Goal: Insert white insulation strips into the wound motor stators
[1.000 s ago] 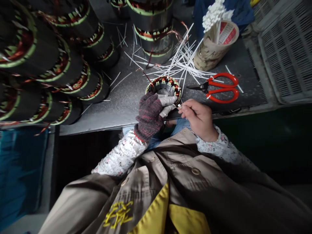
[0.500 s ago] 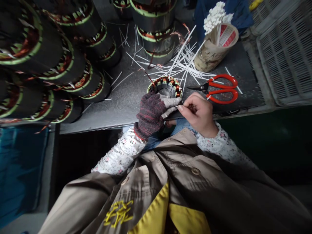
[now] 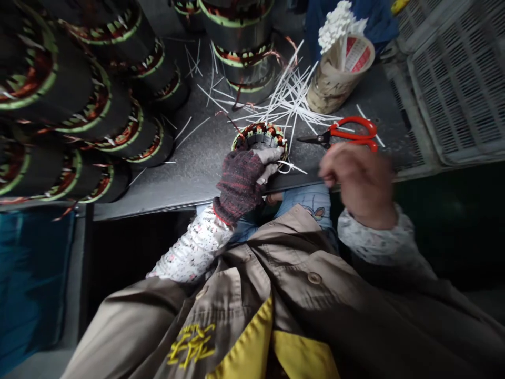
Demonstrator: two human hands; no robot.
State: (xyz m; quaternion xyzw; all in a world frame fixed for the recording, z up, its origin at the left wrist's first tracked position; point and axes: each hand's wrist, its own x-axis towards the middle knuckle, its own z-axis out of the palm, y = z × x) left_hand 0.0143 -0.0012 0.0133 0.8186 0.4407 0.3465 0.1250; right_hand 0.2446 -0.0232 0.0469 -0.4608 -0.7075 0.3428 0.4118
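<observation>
My left hand (image 3: 245, 171), in a dark knitted glove with pale fingertips, grips the near right side of a small motor stator (image 3: 261, 135) with copper windings and a green rim. Beside those fingertips a white cable tie (image 3: 292, 167) forms a loop at the stator, its tail pointing right. My bare right hand (image 3: 357, 179) is apart from the stator and smeared by motion, so its fingers cannot be read. It is nearest to the red-handled scissors (image 3: 353, 126), partly covering their lower handle. The blades point left.
Loose white cable ties (image 3: 290, 100) lie scattered beyond the stator. A cardboard tube (image 3: 329, 81) holding more ties stands behind the scissors. Stacked larger stators (image 3: 73, 95) crowd the left, with another stack (image 3: 240, 34) at the back. A pale plastic crate (image 3: 457, 79) is at right.
My right hand has let go of the white cable tie and moved right toward the scissors. The tie's loop and tail now show beside the stator. My left hand keeps its grip.
</observation>
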